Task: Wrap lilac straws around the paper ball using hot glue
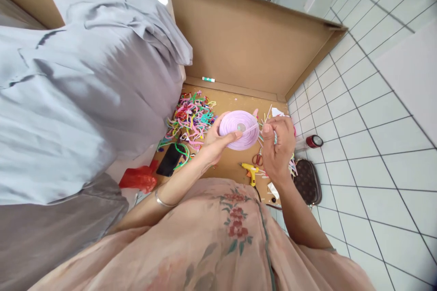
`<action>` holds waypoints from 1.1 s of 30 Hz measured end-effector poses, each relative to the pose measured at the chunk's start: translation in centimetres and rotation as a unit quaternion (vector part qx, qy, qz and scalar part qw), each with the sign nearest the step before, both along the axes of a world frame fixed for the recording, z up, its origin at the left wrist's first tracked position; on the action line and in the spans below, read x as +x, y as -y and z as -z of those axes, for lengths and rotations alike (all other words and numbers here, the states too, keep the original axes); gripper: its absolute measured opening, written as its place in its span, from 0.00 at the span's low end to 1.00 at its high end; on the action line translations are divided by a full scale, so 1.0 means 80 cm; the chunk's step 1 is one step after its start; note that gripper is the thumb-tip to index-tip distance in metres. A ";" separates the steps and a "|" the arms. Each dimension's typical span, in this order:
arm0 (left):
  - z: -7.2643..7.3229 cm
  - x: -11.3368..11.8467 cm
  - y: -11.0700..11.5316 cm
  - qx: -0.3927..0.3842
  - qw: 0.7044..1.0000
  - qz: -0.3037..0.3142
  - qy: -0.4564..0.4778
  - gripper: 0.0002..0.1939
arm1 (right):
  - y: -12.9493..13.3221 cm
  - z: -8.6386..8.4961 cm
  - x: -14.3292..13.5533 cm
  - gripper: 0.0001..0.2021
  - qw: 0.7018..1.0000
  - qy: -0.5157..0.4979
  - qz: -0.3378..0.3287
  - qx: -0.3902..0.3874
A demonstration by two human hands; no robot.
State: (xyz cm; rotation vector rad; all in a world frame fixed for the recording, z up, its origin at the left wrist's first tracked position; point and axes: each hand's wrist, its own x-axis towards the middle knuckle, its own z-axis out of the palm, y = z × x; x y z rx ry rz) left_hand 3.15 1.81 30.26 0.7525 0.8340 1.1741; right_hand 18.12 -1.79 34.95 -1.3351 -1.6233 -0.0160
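Observation:
A flat, round lilac disc [251,120] with concentric rings and a pale round centre is held up in front of me. My left hand [218,138] grips its left edge, the thumb lying across the face close to the centre. Just right of the disc, my right hand [279,145] is closed, thumb against curled fingers. A thin pale strip seems to run from the disc's centre towards it, but what lies between those fingers is hidden. Below the hands, a yellow glue gun [251,172] and red-handled scissors [257,159] lie on the brown board [227,167].
Tangled coloured pipe cleaners [193,118] lie left of my hands, near a black phone [169,160] and red plastic bag [139,178]. A glue stick [208,79] lies by the cardboard wall [239,41]. At right are a bottle [312,141] and brown bag [307,182]; grey cloth [102,77] stands left.

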 end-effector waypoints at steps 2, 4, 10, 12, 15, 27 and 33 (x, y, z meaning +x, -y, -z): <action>0.004 0.001 0.001 0.006 1.000 -0.002 -0.007 0.44 | 0.004 0.001 -0.002 0.12 0.999 0.051 -0.010 -0.011; 0.008 0.001 0.002 0.009 1.000 -0.004 -0.017 0.43 | 0.007 0.003 -0.001 0.09 0.996 0.068 -0.047 -0.036; 0.019 -0.005 0.000 -0.006 1.000 -0.002 -0.030 0.46 | 0.005 0.062 0.041 0.14 0.990 -0.089 0.055 -0.100; 0.021 -0.006 -0.001 -0.007 1.000 0.002 -0.023 0.47 | 0.003 0.109 0.063 0.16 0.942 -0.105 0.149 -0.283; 0.023 -0.006 -0.003 0.009 1.000 0.004 -0.015 0.48 | 0.012 0.189 0.080 0.15 0.843 -0.080 0.187 -0.498; 0.024 -0.011 -0.005 0.036 0.999 -0.010 -0.039 0.50 | 0.093 0.340 0.073 0.20 0.694 -0.089 0.260 -0.666; 0.020 -0.013 -0.009 0.042 0.998 -0.011 -0.051 0.51 | 0.078 0.339 0.078 0.20 0.710 -0.225 0.248 -0.619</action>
